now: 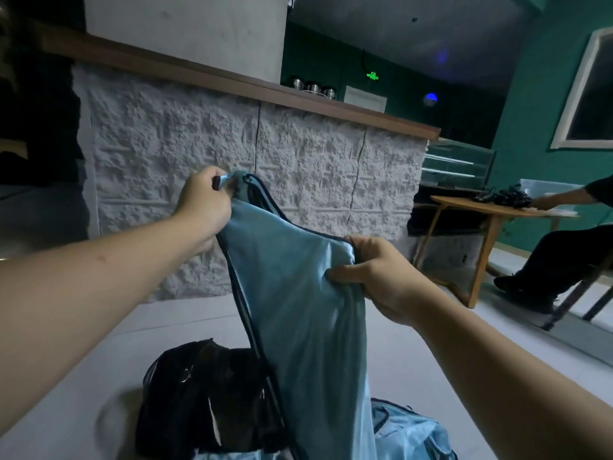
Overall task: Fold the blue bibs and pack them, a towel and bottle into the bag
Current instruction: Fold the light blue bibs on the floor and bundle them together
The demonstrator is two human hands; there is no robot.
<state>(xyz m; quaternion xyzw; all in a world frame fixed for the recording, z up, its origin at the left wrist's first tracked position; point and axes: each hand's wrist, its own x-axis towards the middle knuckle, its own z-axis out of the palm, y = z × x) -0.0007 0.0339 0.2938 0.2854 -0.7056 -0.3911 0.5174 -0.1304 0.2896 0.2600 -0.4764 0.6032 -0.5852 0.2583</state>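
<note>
A shiny light-blue bib (298,310) with dark trim hangs in the air in front of me. My left hand (204,207) pinches its upper corner up high. My right hand (368,270) grips the other upper corner, lower and to the right. The cloth hangs down between them to the floor. Below it on the floor sits a black bag (199,400), its top open. More blue bibs (411,429) lie in a heap at the bottom right. No towel or bottle shows.
A white rough-stone counter front (232,154) with a wooden top stands close ahead. To the right is a round wooden table (487,207), and a seated person in dark clothes (564,257) reaches onto it. Pale floor (83,376) surrounds the bag.
</note>
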